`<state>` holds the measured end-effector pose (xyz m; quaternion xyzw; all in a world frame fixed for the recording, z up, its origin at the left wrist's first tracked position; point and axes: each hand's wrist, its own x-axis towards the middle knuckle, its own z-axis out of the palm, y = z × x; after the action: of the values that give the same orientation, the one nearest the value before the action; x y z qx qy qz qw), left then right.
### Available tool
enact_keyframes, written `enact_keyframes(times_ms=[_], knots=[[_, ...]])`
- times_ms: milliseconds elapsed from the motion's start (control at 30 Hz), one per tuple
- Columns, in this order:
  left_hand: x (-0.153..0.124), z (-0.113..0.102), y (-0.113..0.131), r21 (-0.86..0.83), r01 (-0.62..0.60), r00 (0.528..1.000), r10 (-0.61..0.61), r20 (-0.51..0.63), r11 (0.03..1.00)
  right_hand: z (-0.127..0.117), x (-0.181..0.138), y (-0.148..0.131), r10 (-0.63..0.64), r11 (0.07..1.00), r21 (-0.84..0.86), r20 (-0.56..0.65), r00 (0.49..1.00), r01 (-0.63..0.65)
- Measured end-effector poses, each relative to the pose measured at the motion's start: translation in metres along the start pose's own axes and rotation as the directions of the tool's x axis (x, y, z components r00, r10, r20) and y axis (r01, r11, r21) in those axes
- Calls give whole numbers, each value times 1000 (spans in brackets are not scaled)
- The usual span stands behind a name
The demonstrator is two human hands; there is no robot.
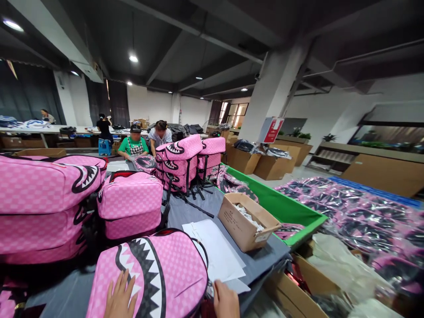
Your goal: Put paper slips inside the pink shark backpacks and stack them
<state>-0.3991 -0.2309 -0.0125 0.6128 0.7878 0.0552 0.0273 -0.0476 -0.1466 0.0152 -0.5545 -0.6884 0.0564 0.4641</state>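
A pink checkered backpack (pixel 179 265) with a black-and-white shark-mouth print lies on the grey-covered table, right in front of me. My left hand (pixel 119 298) rests flat on its front, fingers spread over the printed teeth. At the bag's right edge, by the zipper side, my right hand (pixel 226 300) has its fingers curled together; what they pinch is too small to name. White paper sheets (pixel 212 247) lie beyond the bag, beside an open cardboard box (pixel 238 225) of small white items. Another pink backpack (pixel 130 203) stands just behind.
Stacked pink backpacks (pixel 39 212) rise at the left, with another stack (pixel 179 163) farther back. Right of the table are a green-sided bin (pixel 281 198), an open carton (pixel 294 287) and many plastic-wrapped pink bags (pixel 357 221). Two co-workers (pixel 134 145) work at the far end.
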Motion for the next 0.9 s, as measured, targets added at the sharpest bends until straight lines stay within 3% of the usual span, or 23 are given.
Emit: enact_keyframes(times_ms=[67, 167, 233, 300, 400, 467, 567, 667, 700, 767, 833, 900], knots=[[1, -12, 1, -57, 27, 998, -24, 53, 998, 2, 34, -4, -85, 995, -61, -19, 996, 84], [-3, -36, 25, -238, 12, 997, 5, 72, 971, -6, 77, -48, -280, 959, -48, 3, 960, 280], [-10, -58, 54, -361, -164, 986, 151, -63, 918, -23, 96, -97, -408, 913, 11, -2, 913, 408], [-20, -87, 82, -400, -360, 925, 267, -271, 843, -47, 106, -152, -517, 851, 107, -2, 856, 515], [-35, -137, 99, -373, -467, 823, 239, -516, 802, -82, 115, -221, -630, 755, 239, 11, 776, 610], [-46, -163, 94, -378, -525, 771, 238, -590, 763, -95, 130, -249, -659, 736, 266, 65, 750, 623], [-62, -181, 78, -466, -534, 785, 209, -583, 705, -89, 172, -260, -541, 841, 176, 260, 800, 511], [-72, -182, 56, -566, -532, 817, 205, -540, 630, -59, 220, -249, -215, 971, 15, 487, 846, 238], [-73, -182, 46, -591, -540, 821, 218, -528, 599, -48, 233, -245, -109, 990, -11, 556, 824, 138], [-75, -183, 23, -651, -518, 845, 213, -490, 556, -27, 247, -240, 5, 1000, 11, 700, 714, -19], [-80, -190, 0, -715, -425, 896, 145, -420, 556, -11, 247, -242, -39, 985, 130, 802, 595, -110], [-89, -205, -11, -743, -330, 925, 43, -377, 583, 2, 238, -252, -145, 952, 269, 814, 562, -144]])
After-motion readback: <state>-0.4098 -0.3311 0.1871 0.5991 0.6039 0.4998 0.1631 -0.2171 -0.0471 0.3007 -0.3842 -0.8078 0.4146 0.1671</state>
